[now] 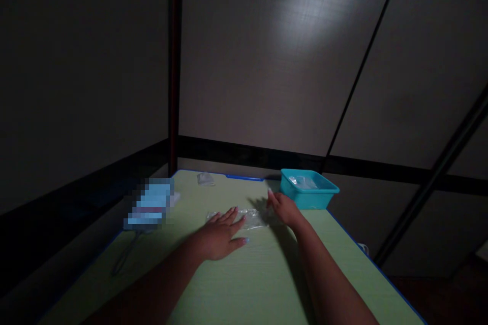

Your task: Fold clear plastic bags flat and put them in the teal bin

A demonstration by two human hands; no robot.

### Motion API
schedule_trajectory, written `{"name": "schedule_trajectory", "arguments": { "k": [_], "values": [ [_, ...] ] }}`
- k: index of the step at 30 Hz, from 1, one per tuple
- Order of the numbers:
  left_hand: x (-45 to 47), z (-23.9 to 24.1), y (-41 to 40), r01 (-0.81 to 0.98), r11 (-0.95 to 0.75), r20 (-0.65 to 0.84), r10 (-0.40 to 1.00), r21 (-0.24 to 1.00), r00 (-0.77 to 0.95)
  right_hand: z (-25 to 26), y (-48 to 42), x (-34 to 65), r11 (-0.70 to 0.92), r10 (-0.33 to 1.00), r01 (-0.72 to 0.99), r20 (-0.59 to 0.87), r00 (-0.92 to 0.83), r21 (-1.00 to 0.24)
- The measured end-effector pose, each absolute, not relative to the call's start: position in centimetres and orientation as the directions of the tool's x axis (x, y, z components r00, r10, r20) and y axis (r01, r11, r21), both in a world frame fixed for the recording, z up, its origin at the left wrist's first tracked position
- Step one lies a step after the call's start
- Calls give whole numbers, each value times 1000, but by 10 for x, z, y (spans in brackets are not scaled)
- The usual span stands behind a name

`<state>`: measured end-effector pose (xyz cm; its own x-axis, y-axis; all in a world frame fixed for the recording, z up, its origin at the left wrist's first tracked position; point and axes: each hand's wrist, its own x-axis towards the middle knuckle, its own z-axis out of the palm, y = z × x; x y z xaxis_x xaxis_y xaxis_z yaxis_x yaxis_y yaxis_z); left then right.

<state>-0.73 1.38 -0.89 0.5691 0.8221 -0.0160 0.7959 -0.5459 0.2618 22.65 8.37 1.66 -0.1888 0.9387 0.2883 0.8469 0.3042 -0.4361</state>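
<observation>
Left fingers lie over the left part of a clear plastic bag.

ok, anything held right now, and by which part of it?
No hold visible: left hand rests spread over the clear plastic. Right hand is curled; whether it pinches anything can't be told.

You face a sheet of crinkled, glossy plastic film, a smooth plastic basket and a matt, smooth-looking tabletop
</observation>
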Motion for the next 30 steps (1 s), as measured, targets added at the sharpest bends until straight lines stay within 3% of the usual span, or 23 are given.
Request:
{"name": "schedule_trajectory", "arguments": {
  "k": [4,13,23,30],
  "values": [
    [-7,-10,14,800,-539,-22,826,264,564,17,90,236,241,949,808,303,-82,-538],
    [-5,-9,12,820,-509,-34,844,260,535,2,98,228,234,963,850,230,-137,-473],
    [1,-1,13,753,-618,117,785,227,609,-10,108,230,206,957,892,272,-98,-402],
    [-1,-6,15,756,-595,42,792,273,609,-14,111,228,248,952,890,266,-151,-383]
  ]
}}
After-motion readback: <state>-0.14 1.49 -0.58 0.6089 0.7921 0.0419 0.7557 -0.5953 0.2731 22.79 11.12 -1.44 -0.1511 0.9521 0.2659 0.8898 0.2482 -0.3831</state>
